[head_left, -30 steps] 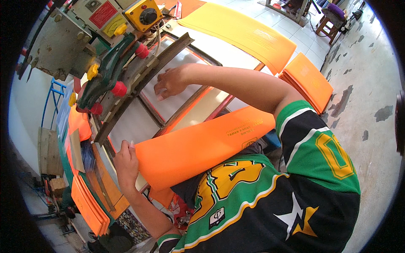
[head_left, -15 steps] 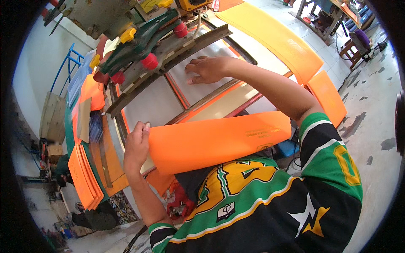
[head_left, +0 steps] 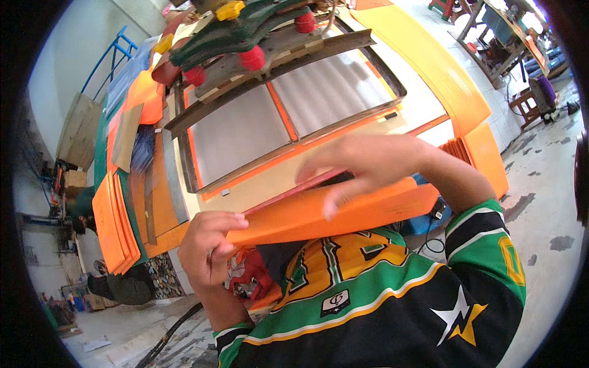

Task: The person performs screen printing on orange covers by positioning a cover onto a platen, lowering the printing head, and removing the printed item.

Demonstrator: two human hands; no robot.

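An orange sheet (head_left: 288, 218) lies across my lap, seen at a low angle. My left hand (head_left: 208, 245) is closed on its left end, thumb and fingers pinching the edge. Over the middle of the sheet hovers my right hand (head_left: 362, 165), blurred, thumb and fingers apart and nothing visible in them. Whether it touches the sheet I cannot tell. Just beyond sits a metal frame (head_left: 245, 175) holding two grey translucent panels (head_left: 239, 138) with orange strips around and between them.
A dark green machine part (head_left: 239, 37) with red knobs (head_left: 252, 58) overhangs the frame's far side. Orange sheets (head_left: 115, 224) are stacked at the left; a long yellow-orange sheet (head_left: 429, 67) and more orange pieces (head_left: 488, 159) lie right. A cream board (head_left: 423, 116) surrounds the frame.
My right hand has drawn back from over the grey panels to above the orange sheet. The sheet has tilted, hiding its printed face. My left fingers have shifted over its edge.
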